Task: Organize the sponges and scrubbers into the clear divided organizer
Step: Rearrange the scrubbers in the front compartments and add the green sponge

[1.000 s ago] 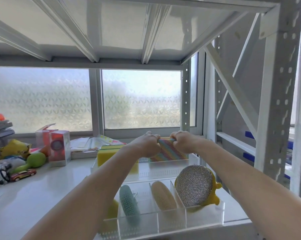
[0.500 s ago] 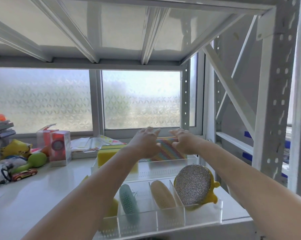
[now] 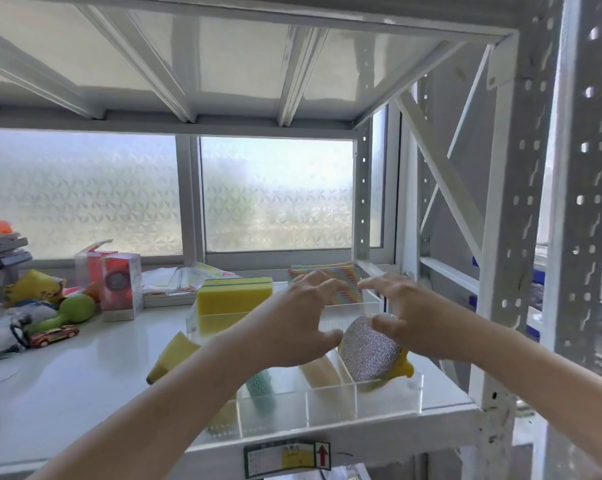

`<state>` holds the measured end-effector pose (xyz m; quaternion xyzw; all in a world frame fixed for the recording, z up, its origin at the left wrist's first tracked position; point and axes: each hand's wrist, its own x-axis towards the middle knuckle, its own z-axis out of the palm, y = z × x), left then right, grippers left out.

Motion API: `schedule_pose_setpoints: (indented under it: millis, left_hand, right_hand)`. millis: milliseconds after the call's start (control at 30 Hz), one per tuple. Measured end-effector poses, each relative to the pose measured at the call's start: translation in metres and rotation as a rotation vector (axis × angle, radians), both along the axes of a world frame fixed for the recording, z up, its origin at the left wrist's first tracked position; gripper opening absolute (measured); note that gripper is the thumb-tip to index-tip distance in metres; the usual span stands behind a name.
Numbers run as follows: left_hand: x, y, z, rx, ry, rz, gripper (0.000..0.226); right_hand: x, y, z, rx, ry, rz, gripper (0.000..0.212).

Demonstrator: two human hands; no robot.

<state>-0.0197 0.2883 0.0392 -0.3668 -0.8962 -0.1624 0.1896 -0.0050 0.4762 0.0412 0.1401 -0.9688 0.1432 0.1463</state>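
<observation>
- Both hands hang empty with fingers spread above the organizer: the left hand (image 3: 301, 327) over its middle, the right hand (image 3: 408, 318) just above the silver scrubber.
- Clear divided organizer (image 3: 389, 398) sits at the surface's (image 3: 85, 375) front right corner.
- Yellow sponges (image 3: 233, 299) stand upright in its back left compartment; a rainbow-striped cloth (image 3: 341, 277) stands in the back right.
- Round silver mesh scrubber (image 3: 369, 351) leans in the front right cell; a tan scrubber (image 3: 322, 370) and a teal one (image 3: 259, 384) fill the neighbouring cells.
- One yellow sponge (image 3: 171, 356) seems to lie outside the left wall, though I cannot tell for sure.
- Judgement: placing is nearly done; next likely means gripping that sponge and fitting it in.
</observation>
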Motion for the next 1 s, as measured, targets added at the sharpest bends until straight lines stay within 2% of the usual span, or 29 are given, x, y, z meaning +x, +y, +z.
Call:
schedule_pose_setpoints:
  millis: [233,433,667,900,1000]
  left_hand:
    - [0.012,-0.004,-0.026,-0.145,-0.181,0.197,0.063]
    - [0.008,-0.008,-0.037,-0.206,-0.255,0.369,0.064]
    - [0.008,0.000,-0.037,-0.173,-0.230,0.358,0.056]
    - [0.004,0.012,-0.034,-0.031,-0.246,0.252,0.062]
    - [0.002,0.016,-0.034,0.000,-0.248,0.231,0.061]
  right_hand:
    - [0.023,0.008,-0.031,0.021,-0.025,-0.046,0.061]
    - [0.026,0.004,-0.040,-0.084,-0.021,-0.128,0.060]
    - [0.011,-0.006,-0.040,-0.141,0.039,-0.185,0.058]
    - [0.005,-0.003,-0.024,-0.206,0.117,-0.157,0.052]
    - [0.001,0.002,-0.021,-0.220,0.078,-0.156,0.050]
